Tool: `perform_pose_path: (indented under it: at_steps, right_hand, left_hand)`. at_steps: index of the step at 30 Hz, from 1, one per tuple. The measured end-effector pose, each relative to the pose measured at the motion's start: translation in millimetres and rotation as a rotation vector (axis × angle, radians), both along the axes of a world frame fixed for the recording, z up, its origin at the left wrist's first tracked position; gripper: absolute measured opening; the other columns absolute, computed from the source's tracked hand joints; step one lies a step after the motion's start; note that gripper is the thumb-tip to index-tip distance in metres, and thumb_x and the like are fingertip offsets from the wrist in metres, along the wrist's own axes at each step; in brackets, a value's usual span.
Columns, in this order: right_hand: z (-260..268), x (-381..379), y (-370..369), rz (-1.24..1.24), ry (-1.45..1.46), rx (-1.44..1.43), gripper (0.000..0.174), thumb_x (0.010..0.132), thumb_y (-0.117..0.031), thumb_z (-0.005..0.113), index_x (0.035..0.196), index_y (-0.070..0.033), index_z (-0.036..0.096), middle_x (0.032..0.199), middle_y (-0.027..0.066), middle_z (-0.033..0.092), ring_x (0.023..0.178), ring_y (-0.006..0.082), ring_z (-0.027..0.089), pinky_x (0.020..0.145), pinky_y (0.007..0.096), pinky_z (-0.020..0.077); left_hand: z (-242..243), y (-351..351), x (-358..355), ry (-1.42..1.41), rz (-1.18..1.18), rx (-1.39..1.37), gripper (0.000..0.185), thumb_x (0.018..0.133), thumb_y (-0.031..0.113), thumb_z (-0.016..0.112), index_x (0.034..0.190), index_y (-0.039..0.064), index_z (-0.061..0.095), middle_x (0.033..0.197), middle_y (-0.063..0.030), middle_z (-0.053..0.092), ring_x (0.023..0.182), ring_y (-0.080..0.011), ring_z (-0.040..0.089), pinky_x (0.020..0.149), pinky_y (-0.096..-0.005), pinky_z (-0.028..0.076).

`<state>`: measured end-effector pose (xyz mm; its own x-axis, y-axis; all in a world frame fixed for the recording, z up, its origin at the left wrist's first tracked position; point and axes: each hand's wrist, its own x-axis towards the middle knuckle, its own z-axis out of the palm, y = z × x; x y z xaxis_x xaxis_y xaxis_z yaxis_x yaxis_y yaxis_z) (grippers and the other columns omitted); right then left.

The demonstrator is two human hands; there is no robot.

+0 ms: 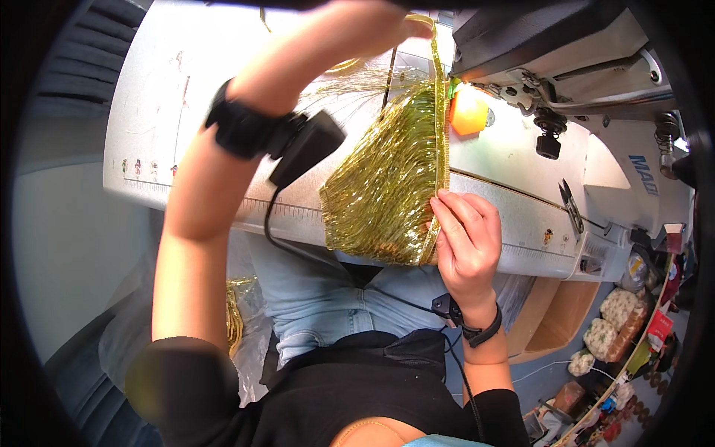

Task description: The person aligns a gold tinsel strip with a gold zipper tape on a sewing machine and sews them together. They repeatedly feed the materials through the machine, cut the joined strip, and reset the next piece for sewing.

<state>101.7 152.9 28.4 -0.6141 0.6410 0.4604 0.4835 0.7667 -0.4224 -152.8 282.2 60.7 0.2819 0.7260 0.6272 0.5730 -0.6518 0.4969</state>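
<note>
A gold metallic tinsel fringe lies over the front of the sewing table, its strands spread leftward from a stitched edge. Along that edge runs a shiny gold ribbon. My right hand pinches the ribbon and fringe edge near the table's front, thumb and fingers together. At the far end, my left hand is stretched out and blurred, with the ribbon's looped far part at its fingertips. An orange piece with a green top sits just right of the fringe edge, under the machine's lamp light.
The industrial sewing machine stands at the right. Thread snips lie on the white sewing table, which has a ruler along its front. Below are a cardboard box and a plastic bag beside more gold trim. A cable hangs from my left wrist.
</note>
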Motion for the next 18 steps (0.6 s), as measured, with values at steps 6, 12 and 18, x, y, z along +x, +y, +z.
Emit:
perform_pose_path:
  at_steps: [6,12,18]
  right_hand:
    - [-0.1,-0.5,0.7,-0.01,0.018,0.014,0.039,0.061,0.006,0.066,0.1,0.004,0.068,0.105,0.012,0.063,0.093,0.0296,0.058,0.081,0.0383,0.0496]
    - [0.2,4.0,-0.4,-0.002,0.004,-0.007,0.041,0.059,0.006,0.067,0.1,0.003,0.067,0.104,0.0118,0.063,0.091,0.03,0.058,0.079,0.0384,0.0505]
    - [-4.6,5.7,-0.9,0.009,0.065,0.011,0.037,0.058,0.006,0.069,0.095,0.003,0.068,0.098,0.0117,0.063,0.088,0.0298,0.059,0.075,0.0377,0.0516]
  left_hand:
    - [27.8,-104.0,43.8,0.674,-0.021,-0.355,0.045,0.085,0.017,0.065,0.121,-0.007,0.053,0.122,-0.019,0.052,0.114,-0.0333,0.051,0.097,-0.0384,0.043]
    - [-19.6,-104.4,49.1,0.532,0.086,-0.191,0.061,0.084,0.023,0.064,0.128,-0.014,0.043,0.131,-0.0227,0.044,0.127,-0.0339,0.04,0.106,-0.0381,0.036]
    - [-25.8,-102.3,48.0,0.504,0.076,-0.141,0.062,0.08,0.027,0.066,0.124,-0.013,0.047,0.128,-0.0227,0.048,0.124,-0.0347,0.043,0.105,-0.0393,0.037]
